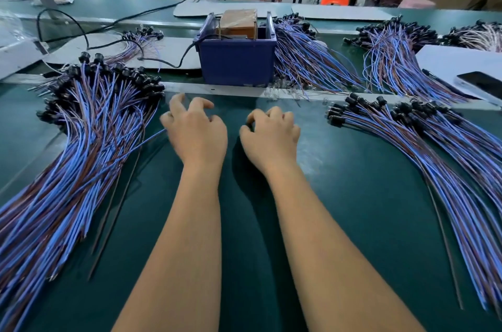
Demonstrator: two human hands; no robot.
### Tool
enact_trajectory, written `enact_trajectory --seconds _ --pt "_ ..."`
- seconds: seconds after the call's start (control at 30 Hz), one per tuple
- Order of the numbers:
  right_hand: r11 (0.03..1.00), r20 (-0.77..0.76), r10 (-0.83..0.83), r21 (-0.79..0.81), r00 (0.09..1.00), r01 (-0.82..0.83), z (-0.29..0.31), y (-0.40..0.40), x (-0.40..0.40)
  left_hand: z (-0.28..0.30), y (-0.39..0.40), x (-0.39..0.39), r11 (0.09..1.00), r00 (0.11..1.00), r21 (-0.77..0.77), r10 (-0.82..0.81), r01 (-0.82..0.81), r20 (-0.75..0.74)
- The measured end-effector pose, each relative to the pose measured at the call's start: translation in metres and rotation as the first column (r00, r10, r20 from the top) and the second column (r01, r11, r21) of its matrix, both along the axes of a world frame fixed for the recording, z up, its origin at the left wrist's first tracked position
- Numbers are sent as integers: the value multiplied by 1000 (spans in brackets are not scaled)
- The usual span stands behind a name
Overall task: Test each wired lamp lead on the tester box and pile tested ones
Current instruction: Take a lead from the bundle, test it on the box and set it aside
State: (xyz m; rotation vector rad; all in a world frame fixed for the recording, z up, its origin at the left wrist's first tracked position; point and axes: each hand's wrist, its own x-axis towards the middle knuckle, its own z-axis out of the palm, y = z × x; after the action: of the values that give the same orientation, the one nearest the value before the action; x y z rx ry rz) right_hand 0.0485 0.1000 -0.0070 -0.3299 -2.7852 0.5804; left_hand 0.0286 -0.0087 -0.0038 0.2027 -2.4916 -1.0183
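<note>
Both hands hover over the green counter at the centre of the frame, forearms reaching up from the bottom edge. The left hand has its fingers spread apart and loosely curled; a single blue lead runs from its lower left edge out toward the big pile of leads filling the left of the frame, though I cannot tell whether the hand actually grips it. The right hand has its fingers curled in close together, tips near the thumb (whether something small is pinched there is hidden). The tester box, dark blue with a brown block on top, stands just above the hands at upper centre, apart from both sets of fingers. A second pile of leads fans across the right of the frame, black sockets pointing toward the centre. More bundles lie in the upper right behind it. A dark phone rests at the right edge.
</note>
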Motion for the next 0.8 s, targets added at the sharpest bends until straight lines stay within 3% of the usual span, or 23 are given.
enact_trajectory --seconds 0.07,0.17,0.27,0.3,0.37,0.43,0.5,0.6,0.67,0.73,0.8 --pt "1000 -10 10 23 1000 -10 -5 1 -2 1 -4 -1 992 987 -96 92 -80 133" --pt "984 -34 -8 -178 999 2 -5 15 -4 2 -9 -5 989 956 -126 115 -83 271" --pt "943 -76 -16 -333 997 -10 -4 17 -4 -3 -12 -10 985 974 -167 77 -42 212" --pt "936 -89 -16 -352 996 -16 -3 15 -2 -4 -12 -10 991 987 -132 43 -22 154" --pt "920 -139 -14 -390 990 -42 -1 10 3 -2 -7 -8 992 996 100 -81 82 -22" --pt "873 -199 -8 -479 980 -90 3 8 7 7 2 -3 858 948 416 -220 300 -229" --pt "685 -236 28 -703 971 -191 8 5 10 20 13 7 623 865 600 -348 502 -362" --pt "121 -228 174 -960 958 -251 15 2 11 31 29 23 237 774 798 -498 555 -390" --pt "-143 -215 255 -973 943 -183 16 4 11 32 31 25 158 724 836 -599 526 -342" --pt "-263 -245 243 -948 939 -180 15 11 9 29 27 22 78 616 843 -718 532 -323" --pt "-215 -245 201 -956 948 -201 14 16 9 26 22 20 -5 507 859 -806 511 -306"
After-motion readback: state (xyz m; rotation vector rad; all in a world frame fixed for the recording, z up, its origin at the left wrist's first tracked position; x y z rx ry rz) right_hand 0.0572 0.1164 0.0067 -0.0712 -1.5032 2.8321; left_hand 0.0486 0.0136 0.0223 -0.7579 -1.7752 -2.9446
